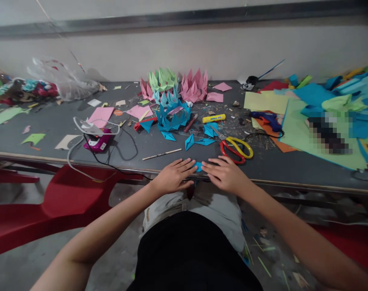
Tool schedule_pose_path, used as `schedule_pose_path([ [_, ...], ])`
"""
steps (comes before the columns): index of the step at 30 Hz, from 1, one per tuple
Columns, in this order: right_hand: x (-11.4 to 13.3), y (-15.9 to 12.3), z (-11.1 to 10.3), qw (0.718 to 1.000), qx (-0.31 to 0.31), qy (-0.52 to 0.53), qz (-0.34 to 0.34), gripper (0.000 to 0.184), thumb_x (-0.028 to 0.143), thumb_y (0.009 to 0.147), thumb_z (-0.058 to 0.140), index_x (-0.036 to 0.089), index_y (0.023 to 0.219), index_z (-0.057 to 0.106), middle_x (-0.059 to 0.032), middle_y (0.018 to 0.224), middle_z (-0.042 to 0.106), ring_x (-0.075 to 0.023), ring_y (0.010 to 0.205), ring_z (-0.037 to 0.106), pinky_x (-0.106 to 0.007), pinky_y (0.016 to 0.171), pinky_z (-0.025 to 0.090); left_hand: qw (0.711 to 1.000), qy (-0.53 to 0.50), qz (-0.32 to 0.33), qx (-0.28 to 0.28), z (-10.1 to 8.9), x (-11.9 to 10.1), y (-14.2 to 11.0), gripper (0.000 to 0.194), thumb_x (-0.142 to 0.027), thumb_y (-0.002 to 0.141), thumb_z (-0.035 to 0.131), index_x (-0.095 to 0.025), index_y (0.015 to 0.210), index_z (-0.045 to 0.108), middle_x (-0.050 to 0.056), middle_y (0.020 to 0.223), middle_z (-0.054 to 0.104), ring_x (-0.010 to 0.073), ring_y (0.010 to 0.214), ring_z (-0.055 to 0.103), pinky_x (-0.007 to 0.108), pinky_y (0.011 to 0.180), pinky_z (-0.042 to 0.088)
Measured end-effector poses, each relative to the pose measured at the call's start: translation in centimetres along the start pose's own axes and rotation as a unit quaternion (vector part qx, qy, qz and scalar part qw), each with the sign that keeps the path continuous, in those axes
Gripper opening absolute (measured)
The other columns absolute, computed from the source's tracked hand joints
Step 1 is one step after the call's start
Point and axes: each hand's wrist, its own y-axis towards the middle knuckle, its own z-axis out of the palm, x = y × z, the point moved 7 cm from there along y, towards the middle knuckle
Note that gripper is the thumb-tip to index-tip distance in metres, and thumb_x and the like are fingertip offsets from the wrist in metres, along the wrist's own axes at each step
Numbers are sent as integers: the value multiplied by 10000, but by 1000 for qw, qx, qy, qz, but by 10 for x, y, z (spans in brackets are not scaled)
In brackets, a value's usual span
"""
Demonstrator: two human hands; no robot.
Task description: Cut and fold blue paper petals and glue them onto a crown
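Observation:
A small piece of blue paper [198, 166] lies at the table's front edge, between my two hands and partly hidden by their fingertips. My left hand [177, 176] rests palm down, fingers stretched out, its tips on the paper's left side. From the right, my right hand [224, 173] lies flat with fingers spread, tips at the paper's other side. Just beyond are folded blue paper pieces [190, 142] and scissors [236, 148] with red and yellow handles. A blue folded-paper ring [173, 119] stands farther back.
Pink [194, 87] and green [163, 79] folded-paper rings stand near the wall. A yellow glue stick [214, 118], a blue glue gun [270, 120] and paper sheets [295, 137] lie to the right. At left, a purple power strip [98, 140] trails cables; a red chair [71, 190] stands below.

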Motion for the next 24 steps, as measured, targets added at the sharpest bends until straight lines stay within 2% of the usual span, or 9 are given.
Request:
schedule_pose_path([
  [5, 0, -6, -2, 999, -24, 13, 20, 325, 224, 862, 469, 237, 1163, 592, -59, 1148, 634, -248, 1109, 551, -498, 939, 369, 999, -31, -12, 8, -3, 1, 1, 477, -377, 895, 412, -136, 1306, 416, 137, 1377, 405, 229, 1297, 348, 434, 1050, 308],
  [10, -4, -10, -2, 998, -42, 21, 39, 288, 237, 869, 464, 265, 1102, 631, -37, 1104, 659, -222, 1059, 584, -468, 931, 393, 995, -95, -35, -19, -11, 6, 4, 357, -257, 911, 386, -173, 1246, 478, 95, 1308, 506, 170, 1242, 434, 377, 1024, 356],
  [15, -8, -10, -4, 997, -59, 17, 48, 265, 247, 877, 456, 249, 1050, 657, -19, 1075, 674, -210, 1017, 597, -426, 925, 387, 989, -134, -46, -46, -17, 11, 9, 311, -178, 883, 439, -157, 1180, 529, 91, 1236, 572, 181, 1168, 509, 358, 982, 397],
  [20, -10, 9, -11, 996, -49, 42, 70, 227, 356, 841, 538, 219, 926, 697, -47, 883, 722, -215, 863, 617, -403, 850, 405, 978, -187, -69, -62, -24, 21, 21, 238, -149, 845, 507, -151, 1064, 600, 79, 1046, 668, 170, 983, 606, 299, 872, 457],
  [24, -9, 32, -11, 994, -30, 83, 67, 254, 379, 811, 580, 200, 960, 682, -64, 938, 702, -219, 884, 608, -358, 792, 440, 969, -218, -102, -59, -24, 29, 29, 209, -150, 841, 510, -154, 1024, 610, 67, 1014, 672, 163, 953, 607, 277, 845, 460],
])
